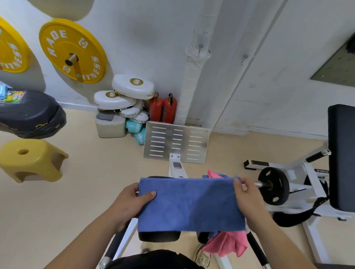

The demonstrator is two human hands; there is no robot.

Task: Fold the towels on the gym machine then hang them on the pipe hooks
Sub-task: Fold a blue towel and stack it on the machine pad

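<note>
1. Blue towel point(190, 203): folded to a wide band, held spread between both hands over the machine point(176, 167), low centre of view. The lower edge hangs in front of the black pads point(159, 237); I cannot tell whether it touches them.
2. Left hand point(129, 204): clamped on the left edge, thumb across the front face, fingers behind. Right hand point(250, 198): pinches the upper right corner, fingertips curled over the top edge.
3. Pink towel point(227, 244): unfolded heap on the machine, behind and below the blue one, part drooping off the near right side.
4. Pipe point(192, 72): white, wrapped, runs up the wall beyond the footplate point(176, 141). One hook point(200, 46) on it, a second hook point(245, 57) to its right. Both bare.
5. Judged step: fold of the first towel partly done, nothing hung.
6. Risks:
   - Only the top edge is gripped. The free lower layers may slide apart at the next fold and leave skewed edges.
   - The right-hand pinch is shallow, at the corner only. A slip there would let the band fall open.
   - The hanging edge could snag the pink heap and pull it to the floor.
   - The hooks look small. A thick fold may not seat, and may drop off if hung by one layer.
   - The footplate and frame stand between the person and the wall, so the reach may be awkward.
</note>
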